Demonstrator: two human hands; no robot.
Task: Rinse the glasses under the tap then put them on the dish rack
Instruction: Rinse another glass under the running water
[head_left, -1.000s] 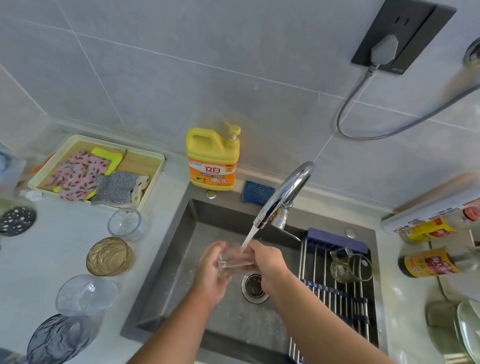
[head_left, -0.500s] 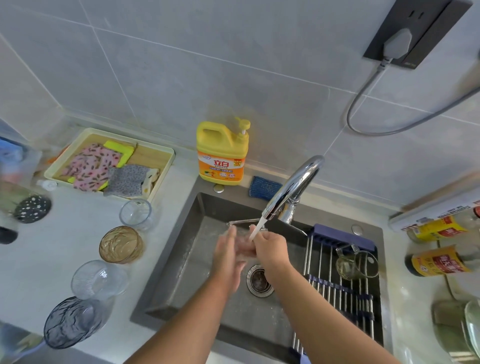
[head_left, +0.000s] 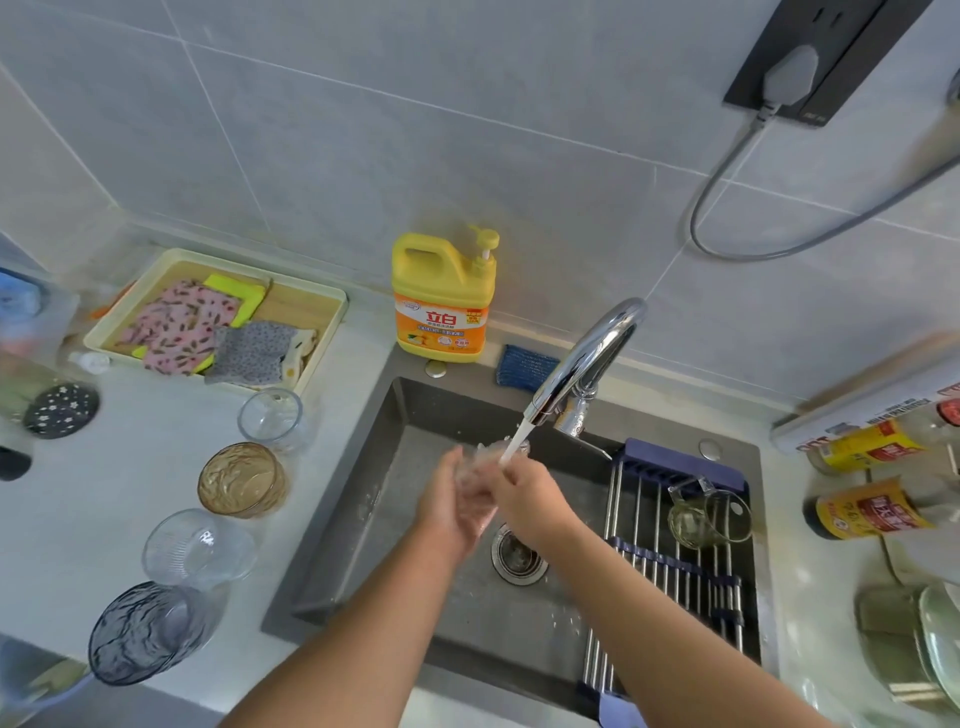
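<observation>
Head view, looking down into a sink (head_left: 363, 499). A yellow jug (head_left: 442, 296) is standing on the tabletop (head_left: 93, 509) behind the sink, against the tiled wall; its orange label is carrying the white characters 立白, the smaller print being too fine to read. At the right edge two bottles are lying on their sides, one (head_left: 862, 444) with a yellow and red label and one (head_left: 872, 512) with an orange and red label; their writing is blurred.

Both forearms are reaching in from the lower edge and meeting over the basin, above the drain (head_left: 518, 558). The left hand (head_left: 449, 512) is cupping a clear glass (head_left: 480, 475) from the left, and the right hand (head_left: 530, 499) is closing on it from the right, so that both hands are clamped on the glass. Water is running from the tap (head_left: 584, 358) onto the glass at its upper right side.

The rack (head_left: 675, 561) is spanning the right part of the sink and is bearing one clear cup (head_left: 709, 517), tipped on its side. Four more glasses are waiting on the tabletop left of the sink: a clear one (head_left: 270, 418), an amber one (head_left: 241, 480), a ribbed clear one (head_left: 200, 548) and a blue-grey one (head_left: 143, 631). A tray (head_left: 322, 332) of cloths is lying behind them.
</observation>
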